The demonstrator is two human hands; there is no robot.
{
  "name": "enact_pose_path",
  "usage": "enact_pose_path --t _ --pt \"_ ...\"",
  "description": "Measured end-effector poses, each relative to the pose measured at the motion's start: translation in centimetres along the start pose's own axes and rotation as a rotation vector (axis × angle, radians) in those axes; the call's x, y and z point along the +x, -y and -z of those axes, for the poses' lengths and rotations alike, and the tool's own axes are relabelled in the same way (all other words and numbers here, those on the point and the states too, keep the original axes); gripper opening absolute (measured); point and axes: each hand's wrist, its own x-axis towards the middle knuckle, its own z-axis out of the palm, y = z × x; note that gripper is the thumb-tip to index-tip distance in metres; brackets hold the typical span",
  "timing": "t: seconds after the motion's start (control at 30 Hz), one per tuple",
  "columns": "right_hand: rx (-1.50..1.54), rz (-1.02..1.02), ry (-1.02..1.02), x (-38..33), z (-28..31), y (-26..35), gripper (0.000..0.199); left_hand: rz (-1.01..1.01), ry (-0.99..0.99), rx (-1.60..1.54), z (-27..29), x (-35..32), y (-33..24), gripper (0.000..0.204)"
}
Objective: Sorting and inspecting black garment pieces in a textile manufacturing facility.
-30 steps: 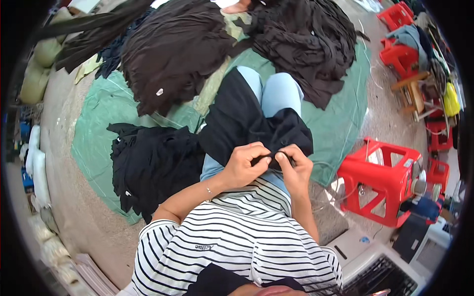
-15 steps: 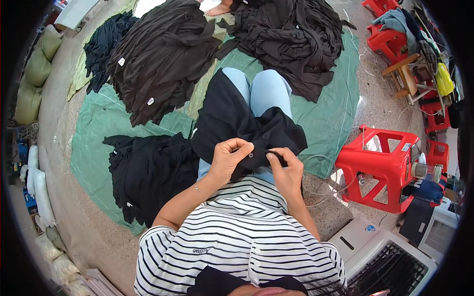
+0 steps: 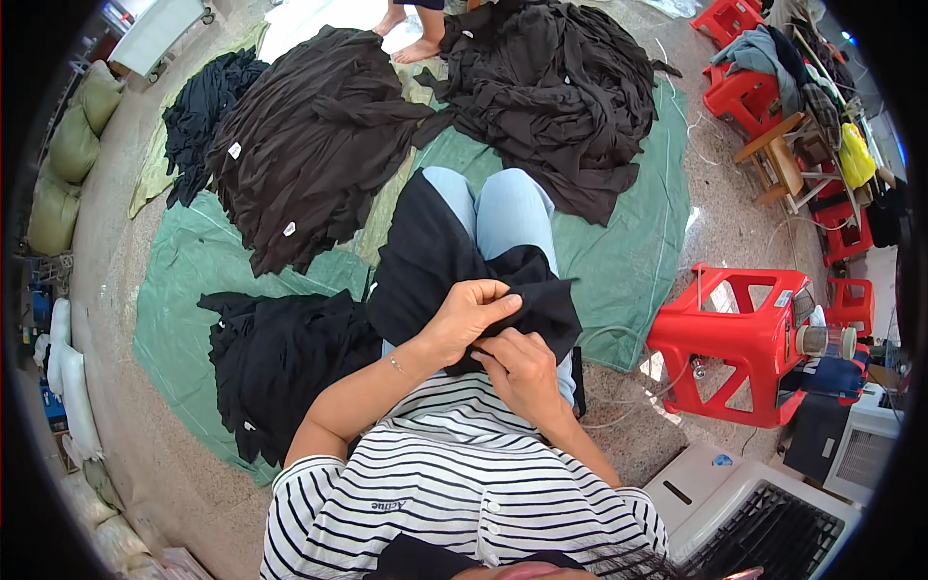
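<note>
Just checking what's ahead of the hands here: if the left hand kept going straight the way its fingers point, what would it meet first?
The left hand points rightward across the lap, so it would probably meet the bunched fold of the black garment it is gripping first. Beyond that lies the green tarp; depth is unclear.

A speckled stone floor point(image 3: 126, 290) carries a wide green plastic tarp point(image 3: 628, 261). On the tarp lie three heaps of dark cloth: a dark brown pile point(image 3: 309, 145), a second brown-black pile point(image 3: 561, 87) and a black pile point(image 3: 280, 358) (nearest the sitter). A red plastic stool point(image 3: 744, 338) stands on bare floor just beside the tarp.
</note>
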Motion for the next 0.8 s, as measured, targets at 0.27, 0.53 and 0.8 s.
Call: enact_pose_path --t 0.27,0.53,0.8 --pt "0.205 -0.206 -0.065 -0.1 1.7 -1.3 0.017 -0.26 -0.141 0.216 -0.3 -0.6 0.5 0.017" --pt "0.323 -0.137 -0.027 0.3 1.0 -0.9 0.015 -0.463 -0.287 0.343 -1.0 -1.0 -0.1 0.018" --pt "0.612 -0.385 -0.328 -1.0 0.5 -1.5 0.01 -0.506 -0.117 0.471 -1.2 -2.0 0.0 0.015"
